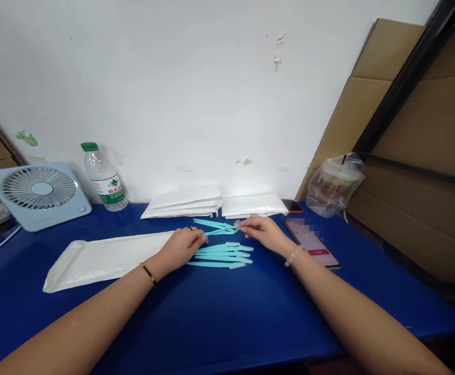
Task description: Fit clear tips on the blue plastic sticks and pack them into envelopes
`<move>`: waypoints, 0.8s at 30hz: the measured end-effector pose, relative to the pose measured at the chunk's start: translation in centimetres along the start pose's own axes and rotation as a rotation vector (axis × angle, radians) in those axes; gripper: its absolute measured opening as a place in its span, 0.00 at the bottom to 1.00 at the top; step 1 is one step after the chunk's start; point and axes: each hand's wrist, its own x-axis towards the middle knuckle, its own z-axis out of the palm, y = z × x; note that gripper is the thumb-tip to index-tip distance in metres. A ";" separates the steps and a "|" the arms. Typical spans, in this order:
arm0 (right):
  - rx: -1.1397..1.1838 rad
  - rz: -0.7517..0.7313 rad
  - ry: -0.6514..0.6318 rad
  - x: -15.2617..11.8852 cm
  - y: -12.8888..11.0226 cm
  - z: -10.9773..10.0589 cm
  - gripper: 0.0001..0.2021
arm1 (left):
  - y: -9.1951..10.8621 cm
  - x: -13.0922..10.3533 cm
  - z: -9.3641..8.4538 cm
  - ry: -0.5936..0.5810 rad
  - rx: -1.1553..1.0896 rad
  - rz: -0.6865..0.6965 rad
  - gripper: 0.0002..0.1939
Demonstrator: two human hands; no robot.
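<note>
A turquoise eyebrow razor [222, 230] is stretched between my two hands. My left hand [181, 246] pinches its handle end, while the fingers of my right hand [264, 233] are closed on its pale, clear-looking tip. Behind it, a few more turquoise razors [207, 223] lie crossed on the table. Several others [223, 256] are fanned out in front, their pale tips pointing right and some handle ends hidden by my left hand. Under and beside my left hand lies a long white padded envelope [106, 255].
White packets [184, 200] are stacked against the wall, with another packet pile [253, 204] beside them. A blue fan [40, 192] and a water bottle [106, 182] stand left. To the right are a phone [313, 245], another phone [293, 206] and a bagged drink cup [335, 182].
</note>
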 end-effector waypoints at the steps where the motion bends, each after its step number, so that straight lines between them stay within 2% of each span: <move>1: -0.010 -0.013 -0.007 -0.1 -0.2 0.1 0.13 | 0.0 0.0 0.0 0.001 0.012 0.007 0.23; 6: 0.000 -0.072 -0.086 -0.4 -1.5 0.7 0.12 | 0.4 0.0 -0.3 -0.015 0.075 0.060 0.21; 10: -0.045 -0.084 -0.168 -0.5 -1.9 0.3 0.12 | 0.9 -0.2 -0.5 -0.015 0.100 0.100 0.22; 12: -0.140 -0.085 -0.129 -0.4 -1.4 -0.3 0.11 | 1.0 -0.2 -0.5 0.010 0.069 0.084 0.20; 16: -0.415 -0.075 0.036 0.2 0.8 -1.4 0.11 | -0.2 0.1 -0.1 0.117 0.062 -0.021 0.16; 20: -0.602 -0.070 -0.013 0.7 2.0 -1.5 0.11 | -1.6 0.5 0.4 0.138 0.120 -0.099 0.13; 24: -0.762 -0.049 -0.043 0.8 1.3 -1.0 0.08 | -1.7 0.7 0.6 0.099 0.099 -0.133 0.09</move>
